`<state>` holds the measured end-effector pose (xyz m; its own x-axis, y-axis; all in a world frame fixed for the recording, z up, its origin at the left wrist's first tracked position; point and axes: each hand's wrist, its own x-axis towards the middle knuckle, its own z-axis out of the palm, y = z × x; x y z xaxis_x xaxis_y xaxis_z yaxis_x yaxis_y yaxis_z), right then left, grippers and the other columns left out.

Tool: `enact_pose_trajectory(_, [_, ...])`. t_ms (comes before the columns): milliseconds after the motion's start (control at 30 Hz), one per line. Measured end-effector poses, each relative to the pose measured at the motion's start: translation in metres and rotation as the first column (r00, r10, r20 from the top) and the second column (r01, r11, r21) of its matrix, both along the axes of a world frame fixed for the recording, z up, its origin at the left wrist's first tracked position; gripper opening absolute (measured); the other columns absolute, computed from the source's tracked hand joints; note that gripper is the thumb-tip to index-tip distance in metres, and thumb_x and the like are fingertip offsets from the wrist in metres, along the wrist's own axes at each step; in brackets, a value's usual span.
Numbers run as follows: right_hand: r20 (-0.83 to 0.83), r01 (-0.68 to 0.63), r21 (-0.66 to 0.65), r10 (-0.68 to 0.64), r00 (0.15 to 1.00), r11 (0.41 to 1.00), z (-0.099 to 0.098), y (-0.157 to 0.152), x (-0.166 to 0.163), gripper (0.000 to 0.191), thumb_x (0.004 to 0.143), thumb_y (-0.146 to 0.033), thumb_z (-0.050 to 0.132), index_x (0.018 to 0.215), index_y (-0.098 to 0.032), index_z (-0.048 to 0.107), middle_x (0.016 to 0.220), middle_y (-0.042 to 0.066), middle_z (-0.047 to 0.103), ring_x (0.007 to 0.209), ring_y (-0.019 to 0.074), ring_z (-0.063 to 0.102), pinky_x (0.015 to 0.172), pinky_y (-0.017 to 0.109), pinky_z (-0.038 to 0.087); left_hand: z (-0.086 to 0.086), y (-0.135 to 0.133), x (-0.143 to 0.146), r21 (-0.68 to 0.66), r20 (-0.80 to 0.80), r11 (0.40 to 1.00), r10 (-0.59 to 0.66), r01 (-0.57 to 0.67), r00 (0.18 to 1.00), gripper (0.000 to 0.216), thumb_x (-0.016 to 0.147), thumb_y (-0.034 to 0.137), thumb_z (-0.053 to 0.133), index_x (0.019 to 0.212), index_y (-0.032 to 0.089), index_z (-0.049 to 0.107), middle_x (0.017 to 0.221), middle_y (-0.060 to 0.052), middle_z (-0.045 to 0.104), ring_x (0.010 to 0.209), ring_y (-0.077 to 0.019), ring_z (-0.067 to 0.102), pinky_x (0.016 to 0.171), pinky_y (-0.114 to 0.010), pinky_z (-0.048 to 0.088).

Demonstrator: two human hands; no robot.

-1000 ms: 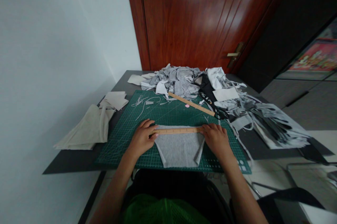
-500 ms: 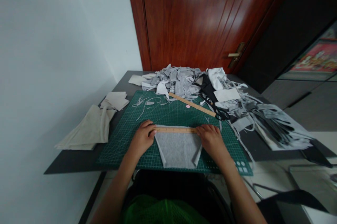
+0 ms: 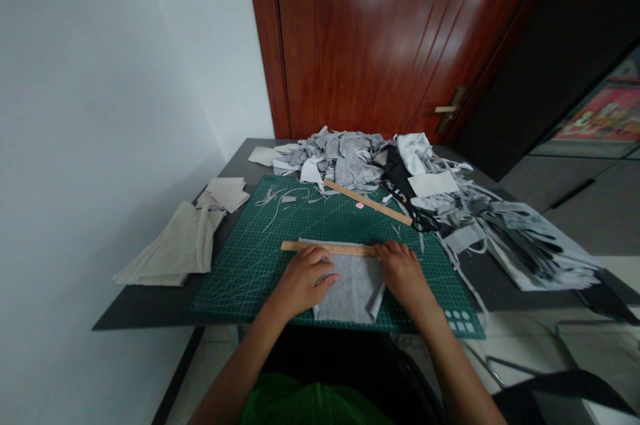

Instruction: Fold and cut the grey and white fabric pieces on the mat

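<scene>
A piece of grey knit fabric (image 3: 350, 285) lies flat, its sides narrowing toward the near edge of the green cutting mat (image 3: 235, 265). Across the fabric's far edge rests a wooden ruler (image 3: 350, 250), its left end sticking out past the cloth. My left hand (image 3: 305, 280) is over the fabric's left part, fingertips at the ruler and thumb spread away from the fingers. At the ruler's right end, my right hand (image 3: 403, 272) has its fingers closed on it, beside the fabric's right edge. The tip of that end is hidden under the fingers.
Farther back lie a second wooden ruler (image 3: 367, 201), black-handled scissors (image 3: 425, 220) and thread scraps (image 3: 273, 197). Grey fabric scraps (image 3: 345, 155) are heaped at the back. Folded grey cloth (image 3: 540, 245) is stacked on the right, cream cloth (image 3: 175, 245) on the left.
My left hand has left the ruler's left end and moved right onto the fabric, its thumb now spread. The ruler's left end is uncovered. My right hand stays at the right end.
</scene>
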<state>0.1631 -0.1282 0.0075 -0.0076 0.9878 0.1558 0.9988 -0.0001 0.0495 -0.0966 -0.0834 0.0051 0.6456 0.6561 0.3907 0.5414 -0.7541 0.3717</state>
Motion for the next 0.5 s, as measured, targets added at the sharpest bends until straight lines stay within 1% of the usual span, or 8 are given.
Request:
enact_pose_trajectory(100, [-0.03, -0.013, 0.002, 0.013, 0.999, 1.0, 0.002, -0.001, -0.001, 0.03, 0.103, -0.015, 0.047, 0.123, -0.021, 0.068, 0.115, 0.013, 0.069, 0.105, 0.029, 0.06, 0.083, 0.037, 0.041, 0.003, -0.001, 0.003, -0.056, -0.006, 0.998, 0.014, -0.014, 1.0, 0.019, 0.094, 0.028, 0.067, 0.077, 0.022, 0.073, 0.083, -0.003, 0.07, 0.092, -0.0208, 0.064, 0.092, -0.038, 0.05])
enact_pose_trajectory(200, [-0.072, -0.06, -0.013, 0.059, 0.996, 0.998, 0.006, -0.003, -0.008, 0.024, 0.104, -0.021, 0.05, 0.117, -0.023, 0.07, 0.112, 0.011, 0.069, 0.104, 0.0272, 0.061, 0.084, 0.035, 0.041, 0.012, -0.002, -0.003, -0.098, -0.029, 0.994, 0.052, -0.055, 0.998, 0.032, 0.095, 0.031, 0.066, 0.064, 0.021, 0.067, 0.071, -0.001, 0.067, 0.084, -0.02, 0.064, 0.088, -0.036, 0.048])
enact_pose_trajectory(267, [-0.089, -0.086, -0.019, 0.084, 0.992, 0.996, 0.007, -0.005, -0.015, 0.024, 0.104, -0.022, 0.05, 0.117, -0.024, 0.071, 0.111, 0.01, 0.069, 0.103, 0.0266, 0.061, 0.084, 0.035, 0.042, 0.018, -0.007, -0.005, -0.11, -0.1, 0.984, 0.129, -0.14, 0.987, 0.039, 0.095, 0.038, 0.066, 0.059, 0.021, 0.063, 0.068, -0.002, 0.066, 0.081, -0.0212, 0.065, 0.086, -0.036, 0.048])
enact_pose_trajectory(300, [-0.095, -0.091, -0.019, 0.089, 0.991, 0.996, 0.007, -0.005, -0.018, 0.025, 0.104, -0.021, 0.05, 0.118, -0.024, 0.071, 0.111, 0.01, 0.069, 0.103, 0.0265, 0.061, 0.084, 0.035, 0.042, 0.02, -0.011, -0.004, -0.102, -0.147, 0.972, 0.196, -0.212, 0.969, 0.042, 0.094, 0.044, 0.067, 0.059, 0.021, 0.062, 0.068, -0.003, 0.066, 0.081, -0.0227, 0.065, 0.083, -0.037, 0.049])
enact_pose_trajectory(333, [-0.101, -0.094, -0.017, 0.092, 0.991, 0.995, 0.008, -0.006, -0.02, 0.026, 0.104, -0.021, 0.049, 0.119, -0.024, 0.071, 0.112, 0.01, 0.07, 0.103, 0.0266, 0.061, 0.084, 0.035, 0.042, 0.021, -0.015, -0.002, -0.082, -0.192, 0.958, 0.254, -0.274, 0.948, 0.044, 0.094, 0.049, 0.066, 0.06, 0.021, 0.063, 0.069, -0.004, 0.066, 0.081, -0.0243, 0.065, 0.08, -0.038, 0.05])
enact_pose_trajectory(400, [-0.121, -0.095, -0.011, 0.093, 0.988, 0.995, 0.008, -0.006, -0.022, 0.028, 0.104, -0.02, 0.05, 0.121, -0.024, 0.071, 0.114, 0.01, 0.07, 0.104, 0.0267, 0.062, 0.085, 0.035, 0.042, 0.02, -0.022, 0.006, -0.001, -0.23, 0.938, 0.336, -0.345, 0.913, 0.039, 0.096, 0.049, 0.062, 0.071, 0.02, 0.068, 0.083, -0.007, 0.071, 0.09, -0.0279, 0.067, 0.083, -0.042, 0.051])
enact_pose_trajectory(467, [-0.154, -0.097, -0.011, 0.094, 0.984, 0.995, 0.009, -0.006, -0.02, 0.026, 0.103, -0.02, 0.052, 0.121, -0.023, 0.071, 0.117, 0.01, 0.07, 0.107, 0.0264, 0.062, 0.088, 0.035, 0.043, 0.014, -0.027, 0.014, 0.08, -0.2, 0.928, 0.373, -0.364, 0.906, 0.027, 0.095, 0.046, 0.065, 0.094, 0.02, 0.072, 0.103, -0.008, 0.072, 0.103, -0.03, 0.065, 0.089, -0.045, 0.052])
enact_pose_trajectory(500, [-0.174, -0.099, -0.016, 0.095, 0.98, 0.995, 0.009, -0.006, -0.018, 0.025, 0.102, -0.02, 0.054, 0.121, -0.023, 0.071, 0.118, 0.01, 0.071, 0.108, 0.0262, 0.063, 0.09, 0.035, 0.043, 0.011, -0.028, 0.017, 0.113, -0.177, 0.929, 0.367, -0.352, 0.913, 0.028, 0.094, 0.045, 0.067, 0.108, 0.021, 0.071, 0.115, -0.009, 0.07, 0.111, -0.031, 0.063, 0.095, -0.046, 0.051])
